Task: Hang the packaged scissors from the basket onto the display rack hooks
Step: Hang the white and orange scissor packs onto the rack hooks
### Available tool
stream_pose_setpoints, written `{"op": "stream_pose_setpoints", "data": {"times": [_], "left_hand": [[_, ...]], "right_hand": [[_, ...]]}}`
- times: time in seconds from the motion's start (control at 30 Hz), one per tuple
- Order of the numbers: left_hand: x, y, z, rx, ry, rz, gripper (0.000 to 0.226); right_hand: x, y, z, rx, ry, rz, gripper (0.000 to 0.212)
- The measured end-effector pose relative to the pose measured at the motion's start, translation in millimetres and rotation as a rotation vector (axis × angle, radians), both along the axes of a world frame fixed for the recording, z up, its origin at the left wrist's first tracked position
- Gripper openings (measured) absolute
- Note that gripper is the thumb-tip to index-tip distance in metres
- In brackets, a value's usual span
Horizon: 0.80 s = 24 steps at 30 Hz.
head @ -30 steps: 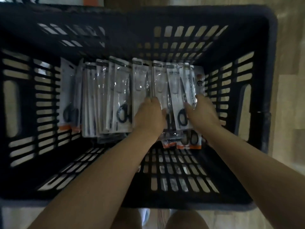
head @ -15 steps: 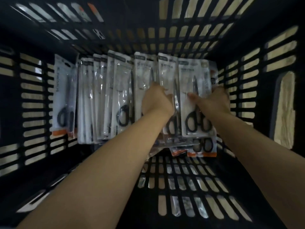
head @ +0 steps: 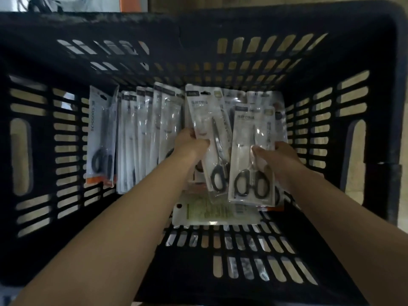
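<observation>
Your left hand (head: pixel 192 144) pinches one scissors pack (head: pixel 209 133), lifted, tilted, inside basket (head: pixel 198 25). Your right hand (head: pixel 273 160) grips second pack (head: pixel 249 155) just beside it, edges overlapping. Row of packs (head: pixel 141 138) stands against basket's far wall. One pack (head: pixel 212 212) lies flat on basket floor.

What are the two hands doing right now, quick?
Left hand: pinching a scissors pack, lifted from the row in the basket.
Right hand: holding another scissors pack.
</observation>
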<state>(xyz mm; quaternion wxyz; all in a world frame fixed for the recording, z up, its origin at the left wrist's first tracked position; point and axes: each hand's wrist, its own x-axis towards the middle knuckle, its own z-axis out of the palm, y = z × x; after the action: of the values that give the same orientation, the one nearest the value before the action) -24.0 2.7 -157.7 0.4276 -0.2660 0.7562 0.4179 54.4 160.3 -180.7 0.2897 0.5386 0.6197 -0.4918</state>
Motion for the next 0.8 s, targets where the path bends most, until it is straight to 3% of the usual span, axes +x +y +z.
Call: {"op": "stream_pose_setpoints", "data": {"times": [0.1, 0.27, 0.43, 0.53, 0.63, 0.8], "left_hand": [[-1.9, -0.6, 2.1, 0.057, -0.047, 0.006, 0.032], [2.2, -3.8, 7.8, 0.123, -0.075, 0.116, 0.034], [13.3, -20.0, 33.4, 0.134, -0.088, 0.214, 0.031], [17.7, -32.8, 69.3, 0.109, -0.071, 0.221, 0.036], [17.0, -47.2, 119.2, 0.107, -0.021, 0.275, 0.022], [-0.2, -71.0, 230.3, 0.097, 0.123, 0.356, 0.03]], "right_hand": [[-1.6, -2.4, 2.6, -0.027, -0.031, -0.023, 0.064], [-2.7, -4.7, 14.2, -0.084, 0.032, -0.092, 0.032], [-0.9, -15.8, 51.0, -0.09, 0.079, -0.154, 0.034], [-4.8, -25.8, 87.9, -0.133, 0.111, -0.182, 0.024], [-15.0, -35.2, 134.1, -0.125, 0.177, -0.096, 0.022], [-60.2, -53.3, 241.0, -0.15, 0.327, 0.013, 0.026]]}}
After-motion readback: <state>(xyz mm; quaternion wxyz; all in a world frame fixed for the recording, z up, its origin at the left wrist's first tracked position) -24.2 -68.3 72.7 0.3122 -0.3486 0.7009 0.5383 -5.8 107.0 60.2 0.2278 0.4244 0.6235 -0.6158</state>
